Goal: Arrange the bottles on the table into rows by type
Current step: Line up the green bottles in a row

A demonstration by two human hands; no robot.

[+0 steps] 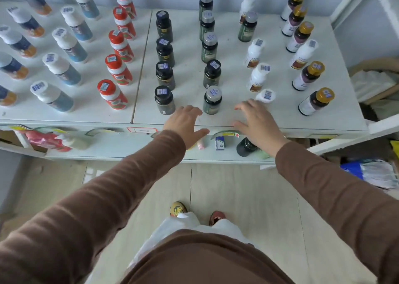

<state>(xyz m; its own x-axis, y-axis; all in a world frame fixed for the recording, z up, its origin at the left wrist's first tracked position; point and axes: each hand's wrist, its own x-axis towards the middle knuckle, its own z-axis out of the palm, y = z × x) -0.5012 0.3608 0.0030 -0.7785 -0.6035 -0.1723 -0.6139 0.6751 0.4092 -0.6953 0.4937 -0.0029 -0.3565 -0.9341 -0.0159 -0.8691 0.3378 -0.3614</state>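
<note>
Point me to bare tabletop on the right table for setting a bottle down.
Free: the front strip between the nearest white bottle and the nearest gold-capped bottle; also the lane between the black-capped row and the grey-capped row. Crowded: the back right corner, around the green bottle.

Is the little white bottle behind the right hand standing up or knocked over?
Standing up. The white bottle shows its cap and sticker on top, like its neighbours. The right hand hides its lower part.

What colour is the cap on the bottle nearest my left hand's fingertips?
Silver-grey cap, on a dark green bottle just beyond the left hand; head view.
</note>
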